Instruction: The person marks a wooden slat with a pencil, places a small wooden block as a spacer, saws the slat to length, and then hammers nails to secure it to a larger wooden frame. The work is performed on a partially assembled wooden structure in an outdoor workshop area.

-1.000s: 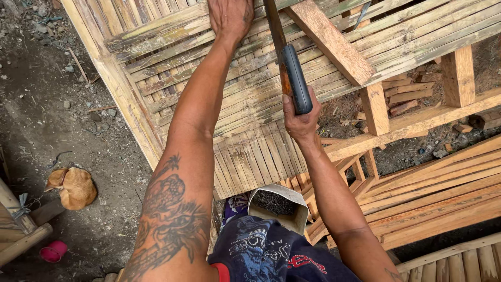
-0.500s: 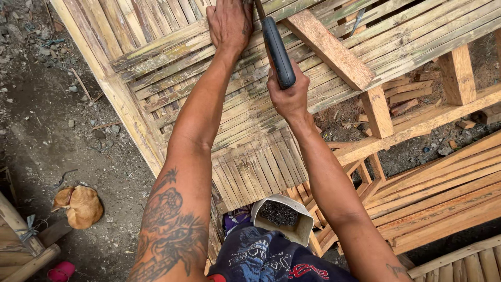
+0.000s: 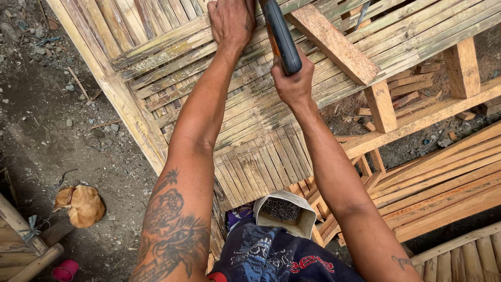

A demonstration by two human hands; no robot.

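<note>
Head view: two hands; right hand [image 3: 293, 83] grips one hammer [image 3: 281, 34], left hand [image 3: 231, 22] flat on bamboo slats [image 3: 172, 49].

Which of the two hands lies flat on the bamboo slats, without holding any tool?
The left hand: it lies palm down on the bamboo slats, while the right hand grips a dark hammer handle.

Only one package shows below me: an open paper carton [image 3: 286, 216], off-white with a torn, folded-back rim, resting at my lap against my dark printed shorts [image 3: 271, 258]. It stands roughly upright with its mouth facing up, and it is full of small dark nails [image 3: 280, 208]. It lies between my two forearms, just under the edge of the bamboo slat panel [image 3: 250, 120]. I see no signs, screens or separate labels.
</note>
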